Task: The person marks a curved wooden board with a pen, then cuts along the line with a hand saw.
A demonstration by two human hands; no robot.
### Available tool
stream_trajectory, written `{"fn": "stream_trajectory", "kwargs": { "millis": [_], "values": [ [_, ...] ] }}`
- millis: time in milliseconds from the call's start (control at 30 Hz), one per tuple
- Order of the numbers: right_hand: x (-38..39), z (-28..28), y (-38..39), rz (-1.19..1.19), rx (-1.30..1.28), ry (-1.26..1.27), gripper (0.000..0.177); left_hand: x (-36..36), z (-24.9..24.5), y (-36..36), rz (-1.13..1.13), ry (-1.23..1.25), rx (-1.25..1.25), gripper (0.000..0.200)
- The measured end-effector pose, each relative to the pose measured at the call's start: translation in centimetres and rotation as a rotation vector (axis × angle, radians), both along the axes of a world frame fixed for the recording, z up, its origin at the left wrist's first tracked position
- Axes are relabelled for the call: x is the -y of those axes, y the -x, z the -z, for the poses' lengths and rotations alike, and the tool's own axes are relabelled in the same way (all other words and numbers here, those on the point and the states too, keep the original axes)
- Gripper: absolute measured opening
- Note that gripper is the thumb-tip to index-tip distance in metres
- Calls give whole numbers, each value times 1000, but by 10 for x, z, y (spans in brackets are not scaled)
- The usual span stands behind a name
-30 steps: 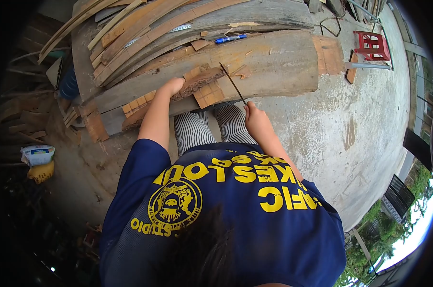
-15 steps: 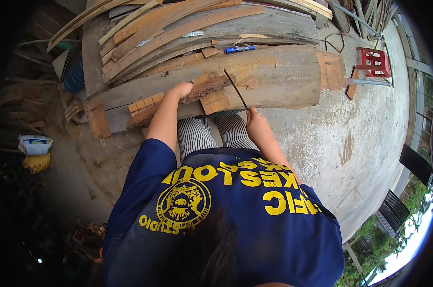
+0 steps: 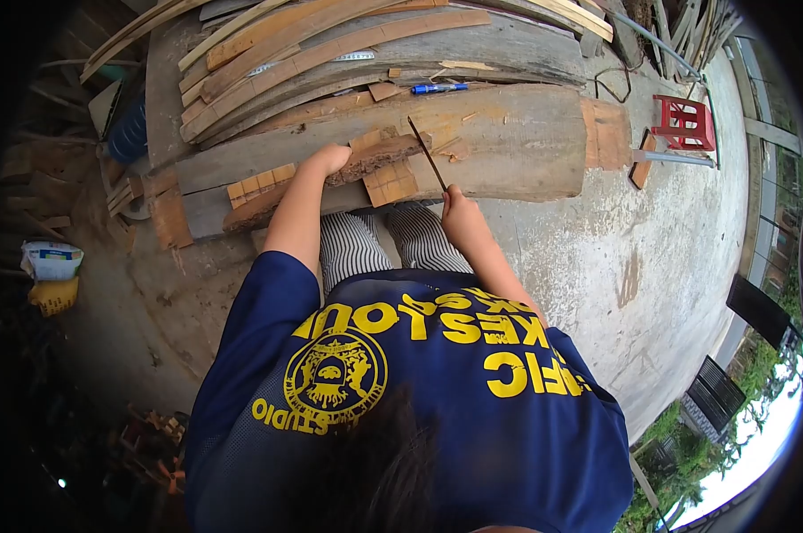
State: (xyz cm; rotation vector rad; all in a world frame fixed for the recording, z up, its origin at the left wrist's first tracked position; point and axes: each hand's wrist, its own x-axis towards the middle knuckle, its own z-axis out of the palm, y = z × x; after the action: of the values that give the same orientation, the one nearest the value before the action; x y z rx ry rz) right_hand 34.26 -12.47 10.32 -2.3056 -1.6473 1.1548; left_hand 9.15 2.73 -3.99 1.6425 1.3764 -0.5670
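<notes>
My left hand is closed on the upper edge of a rough, bark-edged wood slab, which slants across a wide grey board. My right hand is wrapped round the near end of a long, thin dark-bladed tool, seen nearly edge-on. Its blade points up and left, close by the slab's right end. Below the slab sits a squared wood block with pencil-like lines. Another lined wood piece lies by the slab's left part, beyond my forearm.
The wide grey board spans the space before my knees. Behind it are several curved wood strips, a blue marker and a tape measure. A red stool stands at right; bags lie at left.
My right hand and the blade have shifted slightly forward, away from my body. My left hand stays on the slab. The whole view has drifted a little leftward.
</notes>
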Motion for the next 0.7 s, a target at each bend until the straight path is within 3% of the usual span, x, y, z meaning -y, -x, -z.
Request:
{"fn": "stream_trajectory", "kwargs": {
  "millis": [33, 100, 200, 333, 400, 433, 467, 533, 700],
  "values": [
    [0, -1, 0, -1, -1, 1, 26, 2, -5, -1, -1, 1, -1, 39],
    [-1, -2, 0, -9, 0, 25, 25, 8, -21, -3, -215, -91, -50, 38],
    [-3, -3, 2, 6, 33, 52, 24, 20, -77, -15, -296, -211, -30, 46],
    [2, 4, -1, 15, -2, 24, 24, 45, -89, -23, -295, -286, 87, 57],
    [3, 5, -2, 17, -14, 4, 24, 63, -73, -28, 44, -799, 31, 73],
    [2, 6, -2, 21, -16, 4, 24, 67, -68, -29, 133, -929, 11, 87],
    [1, 7, -2, 1, 3, 57, 24, 69, -63, -30, 137, -929, 13, 87],
    [-2, 11, -1, -13, 23, 108, 24, 65, -71, -36, 218, -490, -147, 97],
    [6, 27, -4, -14, 14, 88, 23, 55, -79, -37, 203, -360, -125, 103]
  ]
}}
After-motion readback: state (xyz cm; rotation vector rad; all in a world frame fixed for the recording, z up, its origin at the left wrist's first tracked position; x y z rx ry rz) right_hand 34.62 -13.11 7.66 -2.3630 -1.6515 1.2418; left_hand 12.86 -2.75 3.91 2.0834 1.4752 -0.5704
